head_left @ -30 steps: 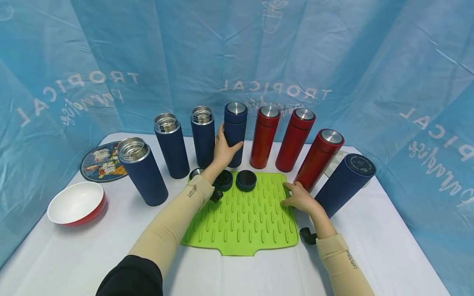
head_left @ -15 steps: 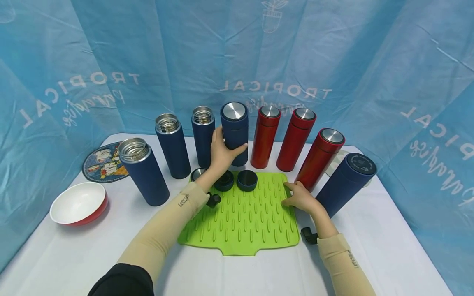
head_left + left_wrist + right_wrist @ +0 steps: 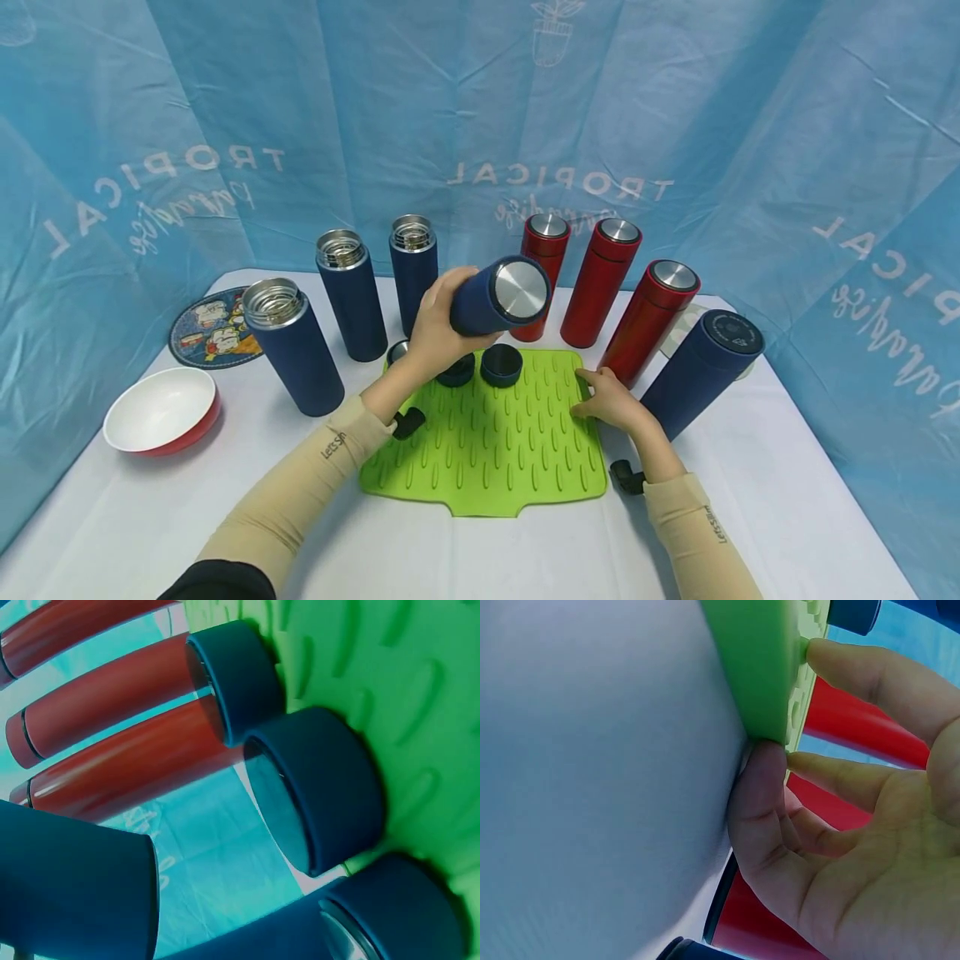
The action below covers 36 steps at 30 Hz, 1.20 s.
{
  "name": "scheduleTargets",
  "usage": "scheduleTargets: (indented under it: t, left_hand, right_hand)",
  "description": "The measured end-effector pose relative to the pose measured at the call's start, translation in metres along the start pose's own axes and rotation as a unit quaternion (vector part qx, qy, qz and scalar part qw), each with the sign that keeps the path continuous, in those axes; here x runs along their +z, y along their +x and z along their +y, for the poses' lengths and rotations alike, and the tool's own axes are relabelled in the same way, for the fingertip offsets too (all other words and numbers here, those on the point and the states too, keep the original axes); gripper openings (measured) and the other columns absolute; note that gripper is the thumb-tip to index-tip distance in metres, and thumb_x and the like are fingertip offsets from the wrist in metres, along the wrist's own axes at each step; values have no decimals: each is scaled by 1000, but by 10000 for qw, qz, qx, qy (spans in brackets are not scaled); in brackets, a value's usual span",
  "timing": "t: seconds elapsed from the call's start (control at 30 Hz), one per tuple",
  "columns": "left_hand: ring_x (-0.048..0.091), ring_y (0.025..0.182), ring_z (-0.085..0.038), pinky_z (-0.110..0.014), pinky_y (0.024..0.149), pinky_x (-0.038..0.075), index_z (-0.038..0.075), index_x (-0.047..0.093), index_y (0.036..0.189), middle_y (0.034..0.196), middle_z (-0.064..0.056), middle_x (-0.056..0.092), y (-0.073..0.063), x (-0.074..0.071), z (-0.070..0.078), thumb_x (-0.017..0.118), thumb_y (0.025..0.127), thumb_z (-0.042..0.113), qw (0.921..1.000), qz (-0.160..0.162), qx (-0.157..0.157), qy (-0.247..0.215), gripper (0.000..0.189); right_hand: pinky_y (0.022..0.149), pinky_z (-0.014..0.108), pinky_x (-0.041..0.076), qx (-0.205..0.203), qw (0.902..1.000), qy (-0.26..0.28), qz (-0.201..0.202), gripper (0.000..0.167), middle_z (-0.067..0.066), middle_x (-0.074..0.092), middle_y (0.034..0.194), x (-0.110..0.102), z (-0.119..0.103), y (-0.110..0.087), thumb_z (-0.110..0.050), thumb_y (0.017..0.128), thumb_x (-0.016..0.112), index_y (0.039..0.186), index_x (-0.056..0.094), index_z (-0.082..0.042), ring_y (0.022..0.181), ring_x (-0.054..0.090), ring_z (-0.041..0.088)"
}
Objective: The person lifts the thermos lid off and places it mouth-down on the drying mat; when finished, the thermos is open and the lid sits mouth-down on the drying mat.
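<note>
My left hand [image 3: 433, 329] grips a navy thermos flask [image 3: 480, 302] with a steel-topped lid, tilted in the air with its lid towards the right. Its plain base end [image 3: 75, 881] shows at the left of the left wrist view. Below it, three navy lids stand along the far edge of a green ribbed mat [image 3: 487, 442]; one lid [image 3: 501, 365] has its hollow side up. At the mat's right edge rests my right hand [image 3: 611, 402], with thumb [image 3: 836, 660] and fingers [image 3: 765, 776] touching the mat, thumb and index spread apart.
Several uncapped navy flasks [image 3: 292, 358] stand at the left, near a red-and-white bowl [image 3: 161, 412] and a patterned round placemat [image 3: 213, 329]. Three capped red flasks [image 3: 600, 283] stand at the back right. Beside my right forearm is another navy flask [image 3: 697, 375]. A blue curtain [image 3: 480, 108] hangs behind.
My left hand has lifted the capped navy flask from the back row, brought it nearer and tipped it over to the right. The right hand stays at the mat's edge.
</note>
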<state>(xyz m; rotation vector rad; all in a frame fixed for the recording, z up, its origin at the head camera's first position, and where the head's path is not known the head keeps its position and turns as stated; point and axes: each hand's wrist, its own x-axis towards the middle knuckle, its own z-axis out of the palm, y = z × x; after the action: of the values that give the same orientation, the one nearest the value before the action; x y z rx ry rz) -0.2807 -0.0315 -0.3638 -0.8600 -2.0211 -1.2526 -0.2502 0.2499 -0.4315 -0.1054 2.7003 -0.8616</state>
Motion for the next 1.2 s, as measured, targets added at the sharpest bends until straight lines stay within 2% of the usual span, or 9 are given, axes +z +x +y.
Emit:
scheduleTargets:
  t: [0.13, 0.23, 0.43, 0.57, 0.77, 0.87, 1.0, 1.1, 1.2]
  left_hand:
    - [48, 111, -32, -52, 96, 31, 15, 48, 126, 120, -13, 56, -8, -7, 2, 86, 58, 20, 9967, -180, 275, 736, 78]
    - [50, 108, -31, -52, 93, 34, 14, 52, 126, 116, -12, 57, -13, -12, 3, 85, 58, 29, 9875, -360, 545, 1433, 77]
    - [58, 98, -31, -47, 85, 44, 20, 54, 127, 109, -14, 59, -22, -20, 3, 82, 58, 42, 9484, -757, 1183, 2842, 78]
    - [60, 92, -30, -44, 81, 46, 22, 57, 125, 105, -13, 60, -28, -23, 1, 82, 56, 47, 9254, -909, 1563, 3332, 77]
    - [60, 88, -30, -43, 80, 45, 25, 57, 126, 103, -11, 61, -36, -27, -4, 83, 53, 52, 8992, -1153, 1839, 3798, 82]
    - [60, 87, -29, -42, 79, 46, 26, 56, 126, 102, -11, 61, -39, -28, -6, 82, 52, 54, 8916, -1212, 1883, 3937, 83]
    - [60, 86, -29, -42, 77, 46, 26, 57, 125, 101, -11, 62, -42, -29, -7, 83, 50, 55, 8884, -1219, 1920, 3988, 84]
    - [60, 86, -30, -43, 76, 46, 26, 57, 124, 101, -12, 62, -43, -29, -8, 83, 50, 55, 8874, -1200, 1917, 4018, 84]
    - [60, 85, -30, -43, 76, 46, 26, 57, 125, 101, -12, 62, -44, -29, -8, 83, 50, 56, 8849, -1187, 1886, 4091, 84]
  right_hand:
    - [80, 41, 43, 72, 10000, 33, -32, 72, 22, 41, 122, 0, 0, 0, -17, 78, 71, 140, 37, 0, 101, 44, 29]
    - [78, 40, 43, 96, 9999, 29, -39, 72, 22, 42, 120, 0, -1, 0, -17, 78, 71, 140, 38, 0, 100, 44, 29]
    - [79, 40, 43, 116, 9999, -34, -5, 72, 22, 42, 119, 0, -2, 1, -18, 78, 71, 139, 38, -1, 100, 45, 29]
    - [79, 40, 43, 112, 9999, -60, -14, 72, 22, 42, 118, 0, -2, 2, -18, 78, 71, 139, 38, -1, 99, 45, 30]
    - [78, 39, 42, 125, 9999, -82, -49, 72, 21, 42, 119, 0, -3, 1, -20, 79, 71, 140, 38, -2, 100, 45, 29]
    - [78, 41, 43, 107, 9998, -146, 87, 71, 22, 41, 118, -2, -10, -2, -21, 80, 70, 140, 38, -4, 99, 47, 30]
    - [79, 46, 46, -219, 9974, -85, 680, 61, 24, 44, 121, -8, -26, -7, -24, 85, 64, 138, 42, -6, 100, 51, 33]
    - [80, 45, 47, -617, 9906, 432, 1142, 51, 20, 50, 122, -12, -42, -11, -31, 91, 56, 135, 46, -8, 102, 53, 33]
    - [77, 43, 48, -785, 9806, 1267, 1270, 50, 17, 56, 116, -13, -59, -13, -43, 95, 46, 134, 47, -11, 96, 57, 31]
